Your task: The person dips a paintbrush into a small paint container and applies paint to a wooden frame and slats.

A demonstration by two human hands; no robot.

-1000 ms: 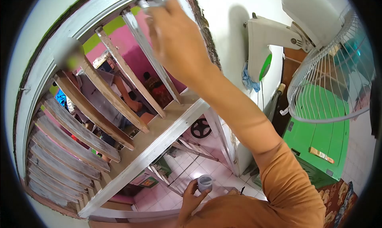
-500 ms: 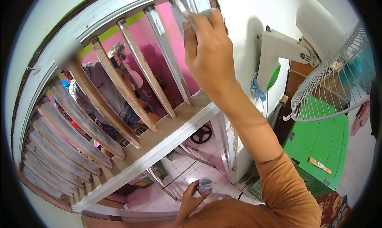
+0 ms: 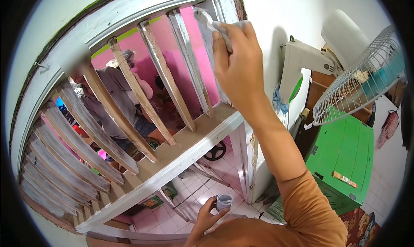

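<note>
My right hand (image 3: 239, 59) is raised to the upper right corner of a slatted wooden frame (image 3: 170, 158). Its fingers are closed around a paintbrush (image 3: 206, 19) with whitish bristles, whose handle is mostly hidden. The bristle end is at the top of the grey side post, just right of the last slat (image 3: 189, 61); whether it touches I cannot tell. Low in the view, my left hand (image 3: 210, 217) is wrapped round a small cup (image 3: 224, 200), held upright. Something pale rests inside the cup. Some slats are greyish-white, others show bare brown wood.
Right of the frame, a wall fan (image 3: 358, 78) juts out from the white wall. Below it stands a green cabinet (image 3: 340, 156) with another paintbrush (image 3: 344, 179) on top. Behind the slats is a person in a grey shirt (image 3: 105, 102).
The view has shifted slightly, so the frame appears a little lower and farther right. My right hand and the brush have moved slightly down the post. Both hands keep their hold.
</note>
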